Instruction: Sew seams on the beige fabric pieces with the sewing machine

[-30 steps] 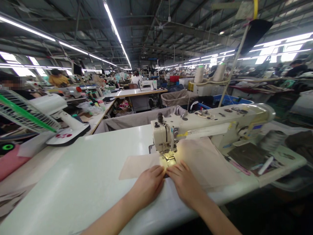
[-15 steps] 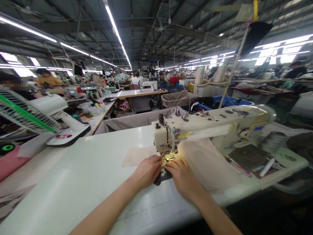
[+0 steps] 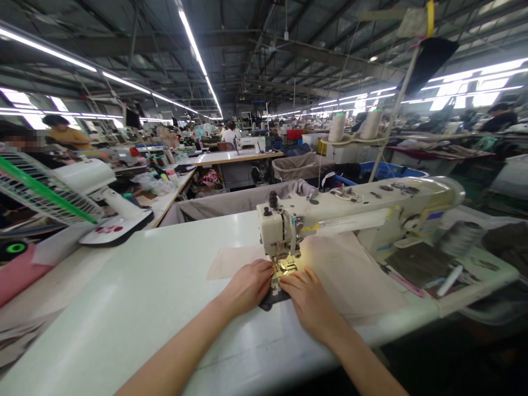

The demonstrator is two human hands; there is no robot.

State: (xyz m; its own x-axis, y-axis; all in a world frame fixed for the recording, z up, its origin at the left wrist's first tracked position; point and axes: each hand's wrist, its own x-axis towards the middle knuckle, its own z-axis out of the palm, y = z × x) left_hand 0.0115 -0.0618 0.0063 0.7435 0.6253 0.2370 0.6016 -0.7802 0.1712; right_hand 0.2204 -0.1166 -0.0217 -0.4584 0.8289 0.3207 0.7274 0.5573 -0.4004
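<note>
A cream sewing machine (image 3: pixel 322 212) stands on the pale table, its needle area lit yellow. My left hand (image 3: pixel 251 283) is just left of the presser foot (image 3: pixel 286 266), fingers bent and pressed together at the edge of a small beige fabric piece (image 3: pixel 231 261). On the foot's right, my right hand (image 3: pixel 307 297) has its fingers closed down at the edge of a larger beige fabric panel (image 3: pixel 344 275). That panel lies flat under the machine arm. Both sets of fingertips are close to the needle, and the fabric edge between them is mostly hidden.
A white fan (image 3: pixel 84 176) stands at the left. Thread cones (image 3: pixel 337 128) sit on a stand behind the machine. A grey thread cone (image 3: pixel 460 239), pink-handled tool (image 3: pixel 406 281) and dark cloth (image 3: pixel 418 264) lie at the right. Cloth-lined bins (image 3: pixel 235 201) are behind the table; people work farther off.
Both hands stay almost in place beside the presser foot. The small fabric piece looks nearly unmoved. In the background, a person in yellow has shifted left.
</note>
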